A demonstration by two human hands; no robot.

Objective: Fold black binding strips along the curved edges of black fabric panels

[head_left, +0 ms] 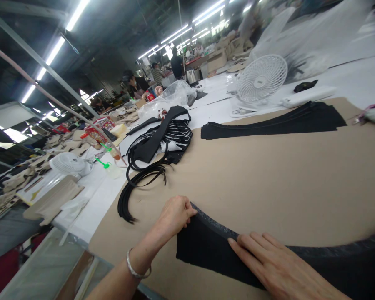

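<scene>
A black fabric piece [203, 246] with a curved grey edge lies on brown paper [268, 175] at the near edge of the table. My left hand [175, 216], with a silver bracelet at the wrist, pinches the fabric's upper left corner, fingers curled shut on it. My right hand [271, 262] lies flat on the same fabric further right, fingers stretched out and pressing it down along the curved edge.
A bundle of black straps [137, 183] and striped black cloth [171, 137] lie to the left. A stack of long black pieces [275, 123] sits further back. Two white fans [259, 81] [68, 163] stand on the table. Other people work far behind.
</scene>
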